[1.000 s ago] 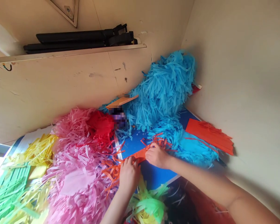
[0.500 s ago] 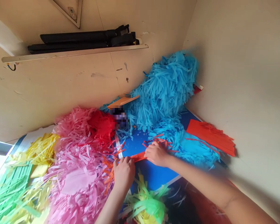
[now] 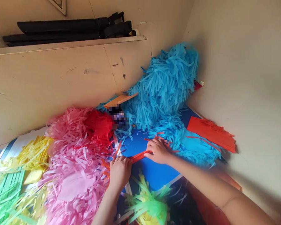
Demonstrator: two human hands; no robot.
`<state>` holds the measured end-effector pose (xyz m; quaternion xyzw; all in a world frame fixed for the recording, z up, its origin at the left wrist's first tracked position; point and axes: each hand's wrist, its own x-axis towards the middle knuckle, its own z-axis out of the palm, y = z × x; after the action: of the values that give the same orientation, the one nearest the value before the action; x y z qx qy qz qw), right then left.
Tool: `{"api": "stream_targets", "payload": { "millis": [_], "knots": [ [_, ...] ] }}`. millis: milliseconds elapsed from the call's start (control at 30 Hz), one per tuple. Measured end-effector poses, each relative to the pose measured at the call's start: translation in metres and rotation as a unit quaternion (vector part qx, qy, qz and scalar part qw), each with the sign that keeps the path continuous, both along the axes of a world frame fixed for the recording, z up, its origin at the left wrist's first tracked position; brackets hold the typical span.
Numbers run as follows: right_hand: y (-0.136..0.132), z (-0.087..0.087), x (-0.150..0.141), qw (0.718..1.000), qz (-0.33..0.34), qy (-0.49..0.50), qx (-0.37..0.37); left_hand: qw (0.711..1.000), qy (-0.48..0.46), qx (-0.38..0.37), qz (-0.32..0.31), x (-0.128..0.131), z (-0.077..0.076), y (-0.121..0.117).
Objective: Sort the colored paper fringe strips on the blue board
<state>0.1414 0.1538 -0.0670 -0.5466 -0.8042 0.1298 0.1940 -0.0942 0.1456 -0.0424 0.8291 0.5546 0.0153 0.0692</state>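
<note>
Orange paper strip (image 3: 140, 156) being gripped between left hand (image 3: 120, 172) and right hand (image 3: 158, 151).
Its long axis is being held left to right, rising slightly rightward, fingers (image 3: 151, 149) clenched on its ends above the blue sheet (image 3: 140, 145).

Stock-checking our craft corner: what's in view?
Blue fringed paper: one heap, upper centre.
Pink fringed paper: one heap, lower left.
Red fringed paper: one bunch, beside the pink.
Yellow fringed paper: one bunch, far left.
Green fringed paper: two bunches, bottom.
Orange-red fringed sheet: one, right.
Blue board: one, beneath the paper.
Black folded stands: two, on a ledge above.
Orange paper strip: one, lower centre.
Hands: two, bare, left, right, both on the strip.
</note>
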Motion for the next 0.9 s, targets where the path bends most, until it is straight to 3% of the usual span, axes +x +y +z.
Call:
{"api": "stream_targets", "payload": {
  "millis": [367,633,767,900],
  "knots": [
    [0.001,-0.001,-0.007,0.999,-0.033,-0.012,-0.008,0.998,0.061,-0.004,0.018,0.011,0.002,0.008],
    [0.001,-0.002,-0.005,0.999,-0.041,-0.004,-0.003,0.997,0.076,-0.025,0.014,0.002,0.006,0.018],
    [0.002,-0.005,-0.003,0.999,-0.054,0.001,0.008,0.996,0.073,0.019,0.053,0.003,0.012,0.013],
    [0.003,-0.005,-0.002,0.999,-0.047,-0.004,0.02,0.996,0.01,0.078,-0.045,0.02,0.002,-0.008]
  ]
}}
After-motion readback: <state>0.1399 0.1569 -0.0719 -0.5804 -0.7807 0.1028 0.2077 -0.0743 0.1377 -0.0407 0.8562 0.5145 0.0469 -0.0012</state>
